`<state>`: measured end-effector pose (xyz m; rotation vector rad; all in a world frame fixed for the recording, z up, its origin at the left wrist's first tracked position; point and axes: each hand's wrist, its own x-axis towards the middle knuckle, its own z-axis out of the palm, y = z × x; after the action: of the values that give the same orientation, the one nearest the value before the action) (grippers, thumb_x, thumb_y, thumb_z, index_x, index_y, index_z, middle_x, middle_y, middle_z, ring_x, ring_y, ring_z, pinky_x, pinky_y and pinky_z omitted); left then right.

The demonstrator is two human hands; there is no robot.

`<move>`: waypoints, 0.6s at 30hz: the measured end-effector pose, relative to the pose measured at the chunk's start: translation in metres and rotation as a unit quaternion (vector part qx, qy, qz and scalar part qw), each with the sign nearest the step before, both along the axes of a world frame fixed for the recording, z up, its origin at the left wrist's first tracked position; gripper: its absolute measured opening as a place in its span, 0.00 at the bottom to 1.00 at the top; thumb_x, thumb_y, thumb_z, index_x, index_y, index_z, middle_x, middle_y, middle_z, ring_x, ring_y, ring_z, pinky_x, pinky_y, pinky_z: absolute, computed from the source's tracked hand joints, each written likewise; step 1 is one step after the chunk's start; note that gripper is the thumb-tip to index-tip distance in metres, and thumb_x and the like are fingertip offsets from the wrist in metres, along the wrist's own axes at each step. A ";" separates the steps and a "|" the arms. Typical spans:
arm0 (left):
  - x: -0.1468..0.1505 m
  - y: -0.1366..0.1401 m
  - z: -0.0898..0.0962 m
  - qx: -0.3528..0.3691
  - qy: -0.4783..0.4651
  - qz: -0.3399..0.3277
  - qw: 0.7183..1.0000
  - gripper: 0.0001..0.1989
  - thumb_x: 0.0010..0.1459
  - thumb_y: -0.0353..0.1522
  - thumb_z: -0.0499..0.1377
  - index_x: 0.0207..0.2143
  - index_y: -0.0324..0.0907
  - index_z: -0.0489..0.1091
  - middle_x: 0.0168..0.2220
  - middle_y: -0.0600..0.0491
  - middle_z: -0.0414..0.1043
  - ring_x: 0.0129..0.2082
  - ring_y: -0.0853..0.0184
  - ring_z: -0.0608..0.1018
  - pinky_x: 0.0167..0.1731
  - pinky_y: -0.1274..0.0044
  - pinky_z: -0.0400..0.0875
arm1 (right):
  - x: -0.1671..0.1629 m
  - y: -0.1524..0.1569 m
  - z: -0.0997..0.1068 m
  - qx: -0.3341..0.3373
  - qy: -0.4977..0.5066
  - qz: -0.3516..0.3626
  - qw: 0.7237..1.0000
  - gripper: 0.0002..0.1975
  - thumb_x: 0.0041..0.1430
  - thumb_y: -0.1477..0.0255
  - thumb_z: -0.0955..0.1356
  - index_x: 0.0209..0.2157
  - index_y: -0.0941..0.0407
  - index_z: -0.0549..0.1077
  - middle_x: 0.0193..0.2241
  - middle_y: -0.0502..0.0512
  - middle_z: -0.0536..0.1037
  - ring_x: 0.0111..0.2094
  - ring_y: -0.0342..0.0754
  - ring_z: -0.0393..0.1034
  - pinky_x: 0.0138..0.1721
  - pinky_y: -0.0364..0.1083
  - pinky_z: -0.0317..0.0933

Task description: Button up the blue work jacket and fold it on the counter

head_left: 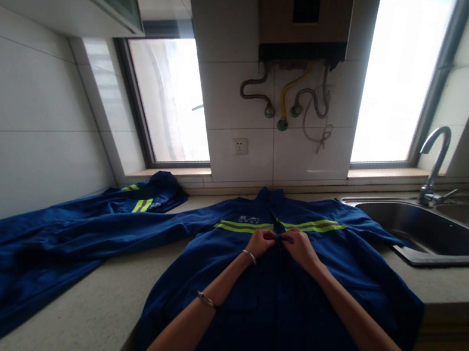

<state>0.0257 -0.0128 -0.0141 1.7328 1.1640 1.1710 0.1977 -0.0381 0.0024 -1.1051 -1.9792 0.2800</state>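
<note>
A blue work jacket [219, 263] with yellow-green and grey stripes across the chest lies spread on the counter, its lower part hanging over the front edge. At the chest, on the front opening, my left hand [261, 241] pinches one edge of the jacket. My right hand [299, 246] pinches the opposite edge, close beside the left. The fastening between my fingertips is too small and dark to make out. One sleeve stretches left along the counter; the other reaches the sink.
A second blue garment [45, 245] with matching stripes lies on the left counter [105, 292]. To the right are a steel sink [424, 257] and a faucet [433, 168]. A water heater [307, 19] with pipes hangs on the tiled wall above a socket [241, 146].
</note>
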 end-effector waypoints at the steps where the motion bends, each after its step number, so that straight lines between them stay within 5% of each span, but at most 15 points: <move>1: 0.000 0.000 0.000 0.000 0.001 0.006 1.000 0.06 0.42 0.22 0.61 0.27 0.35 0.71 0.27 0.51 0.75 0.29 0.67 0.77 0.33 0.77 0.70 | 0.000 0.000 0.000 0.007 -0.009 0.007 1.000 0.11 0.50 0.76 0.66 0.35 0.58 0.78 0.32 0.56 0.74 0.32 0.46 0.68 0.36 0.43 0.60; 10: 0.000 -0.002 0.000 -0.026 -0.026 0.007 0.999 0.14 0.39 0.20 0.60 0.26 0.39 0.58 0.23 0.55 0.72 0.25 0.69 0.75 0.26 0.81 0.65 | 0.001 0.000 -0.002 0.004 -0.047 0.059 0.997 0.11 0.52 0.77 0.66 0.35 0.56 0.79 0.34 0.55 0.73 0.35 0.46 0.66 0.38 0.43 0.58; 18: 0.000 -0.010 0.007 0.007 -0.034 -0.026 0.999 0.14 0.39 0.19 0.57 0.26 0.40 0.57 0.24 0.57 0.72 0.30 0.68 0.77 0.28 0.82 0.65 | 0.002 0.003 -0.002 0.005 -0.058 0.074 0.996 0.11 0.52 0.78 0.65 0.33 0.57 0.79 0.34 0.55 0.73 0.35 0.46 0.66 0.38 0.43 0.57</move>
<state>0.0260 -0.0224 -0.0068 1.7100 1.0661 1.1988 0.1995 -0.0353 0.0006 -0.9887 -2.1676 0.2901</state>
